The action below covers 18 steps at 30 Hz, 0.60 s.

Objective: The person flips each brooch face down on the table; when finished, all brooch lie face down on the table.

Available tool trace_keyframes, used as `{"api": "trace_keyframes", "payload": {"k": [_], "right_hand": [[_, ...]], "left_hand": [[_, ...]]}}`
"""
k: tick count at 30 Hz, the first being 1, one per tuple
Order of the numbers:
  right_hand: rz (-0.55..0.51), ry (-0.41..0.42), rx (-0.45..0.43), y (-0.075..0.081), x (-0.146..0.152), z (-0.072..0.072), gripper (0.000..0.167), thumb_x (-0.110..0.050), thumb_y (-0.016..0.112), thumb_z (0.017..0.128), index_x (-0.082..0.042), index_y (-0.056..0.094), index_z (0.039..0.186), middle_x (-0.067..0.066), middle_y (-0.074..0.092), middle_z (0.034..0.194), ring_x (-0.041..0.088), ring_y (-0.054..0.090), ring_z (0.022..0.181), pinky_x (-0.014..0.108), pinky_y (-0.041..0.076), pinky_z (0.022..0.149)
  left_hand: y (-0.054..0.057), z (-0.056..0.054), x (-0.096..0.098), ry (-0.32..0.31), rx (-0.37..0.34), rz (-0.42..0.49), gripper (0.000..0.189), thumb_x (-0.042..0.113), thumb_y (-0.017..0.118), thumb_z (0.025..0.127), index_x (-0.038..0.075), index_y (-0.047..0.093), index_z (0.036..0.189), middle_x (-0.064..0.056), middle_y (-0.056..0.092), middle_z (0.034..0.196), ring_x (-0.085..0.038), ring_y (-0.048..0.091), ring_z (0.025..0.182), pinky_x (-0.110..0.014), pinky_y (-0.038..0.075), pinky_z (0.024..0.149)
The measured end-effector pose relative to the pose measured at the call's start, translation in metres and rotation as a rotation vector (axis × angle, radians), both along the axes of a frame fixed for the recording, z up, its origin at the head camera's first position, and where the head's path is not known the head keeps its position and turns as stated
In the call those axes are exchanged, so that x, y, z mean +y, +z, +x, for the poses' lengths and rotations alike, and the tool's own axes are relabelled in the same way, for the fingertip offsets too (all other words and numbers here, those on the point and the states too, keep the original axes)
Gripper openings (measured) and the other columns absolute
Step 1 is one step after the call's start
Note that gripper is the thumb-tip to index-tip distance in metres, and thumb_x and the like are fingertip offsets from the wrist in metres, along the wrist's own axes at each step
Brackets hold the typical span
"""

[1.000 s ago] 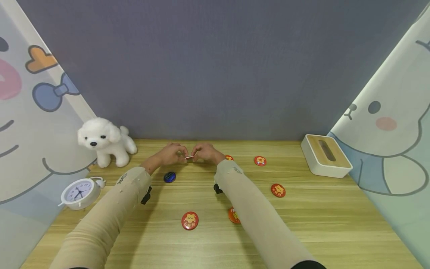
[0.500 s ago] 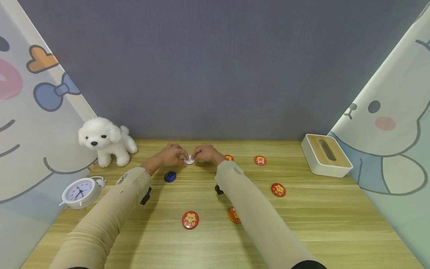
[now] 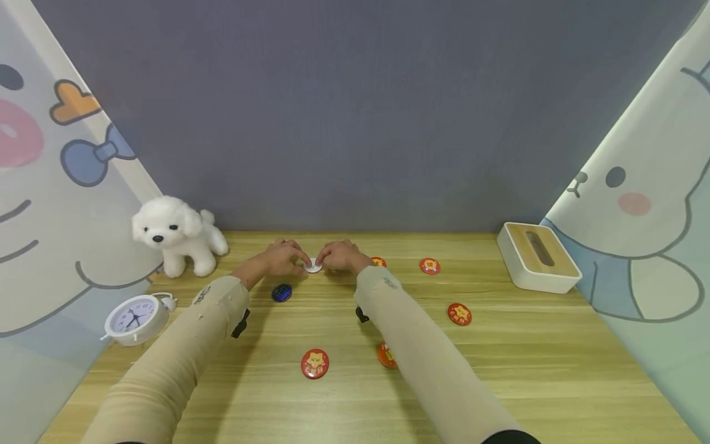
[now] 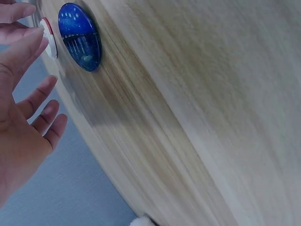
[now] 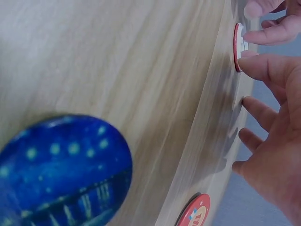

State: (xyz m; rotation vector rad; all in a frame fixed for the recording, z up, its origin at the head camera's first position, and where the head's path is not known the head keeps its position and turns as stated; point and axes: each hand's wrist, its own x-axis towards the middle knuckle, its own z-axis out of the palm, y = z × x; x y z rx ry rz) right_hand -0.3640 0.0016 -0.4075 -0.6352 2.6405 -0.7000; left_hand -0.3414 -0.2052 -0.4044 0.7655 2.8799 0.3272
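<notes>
A round badge (image 3: 313, 266) lies white side up near the table's back edge; the right wrist view shows its red rim. My left hand (image 3: 283, 257) comes at it from the left, fingertips touching its white side, while the other fingers spread loosely in the left wrist view. From the opposite side my right hand (image 3: 339, 255) rests thumb and forefinger at the badge's edge, its remaining fingers apart. Close in front of the left hand sits a blue badge (image 3: 281, 293). Another blue badge (image 5: 70, 169) shows large in the right wrist view, hidden under the right sleeve in the head view.
Red badges lie about the wooden table, one in front (image 3: 315, 364), one at right (image 3: 460, 314), one farther back (image 3: 429, 266). An orange-red badge (image 3: 386, 356) is partly under the right sleeve. A plush dog (image 3: 177, 237), alarm clock (image 3: 135, 319) and tissue box (image 3: 538, 256) stand at the sides.
A second ago the badge was tilted, edge-on between both hands. It has since gone down flat with its white side up, and the fingertips have stayed at it.
</notes>
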Motion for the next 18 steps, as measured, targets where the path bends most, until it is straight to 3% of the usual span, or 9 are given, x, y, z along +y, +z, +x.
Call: {"api": "trace_keyframes", "payload": {"k": [3,7,10,15,18], "right_hand": [[-0.086,-0.016,-0.025,0.000,0.001,0.001,0.032,-0.017,0.059,0.090,-0.023,0.075,0.118,0.000,0.057,0.145,0.033,0.043,0.137,0.051,0.029,0.118],[-0.242,-0.044,-0.072,0.005,0.014,0.000,0.039,-0.017,0.060,0.092,-0.017,0.067,0.131,0.006,0.057,0.146,0.029,0.051,0.134,0.046,0.044,0.108],[-0.307,-0.061,-0.089,0.012,0.027,-0.002,0.044,-0.016,0.062,0.093,-0.014,0.063,0.137,0.007,0.049,0.153,0.031,0.042,0.143,0.048,0.041,0.112],[-0.359,-0.120,-0.095,0.021,0.052,-0.002,0.051,-0.017,0.063,0.093,-0.015,0.056,0.144,0.008,0.041,0.159,0.031,0.034,0.148,0.051,0.038,0.113],[-0.384,-0.140,-0.097,0.023,0.069,-0.001,0.056,-0.016,0.063,0.094,-0.015,0.050,0.149,0.007,0.039,0.160,0.032,0.032,0.149,0.052,0.037,0.115]], "left_hand": [[0.002,0.000,0.000,0.001,-0.008,0.009,0.029,0.034,0.072,0.092,0.021,0.074,0.118,-0.019,0.059,0.133,-0.042,0.048,0.120,-0.061,0.037,0.099],[0.006,-0.004,0.006,-0.004,-0.041,0.085,0.032,0.030,0.066,0.096,0.016,0.070,0.124,-0.018,0.061,0.136,-0.045,0.046,0.131,-0.067,0.026,0.111],[0.012,-0.007,0.012,-0.002,-0.095,0.160,0.036,0.028,0.062,0.099,0.010,0.066,0.130,-0.018,0.061,0.136,-0.042,0.047,0.133,-0.066,0.026,0.114],[0.018,-0.009,0.023,0.011,-0.180,0.244,0.046,0.029,0.060,0.101,0.005,0.057,0.140,-0.020,0.060,0.135,-0.039,0.055,0.126,-0.059,0.043,0.105],[0.020,-0.008,0.029,0.023,-0.212,0.285,0.049,0.031,0.059,0.102,0.006,0.053,0.143,-0.021,0.059,0.136,-0.039,0.055,0.126,-0.057,0.045,0.104]]}}
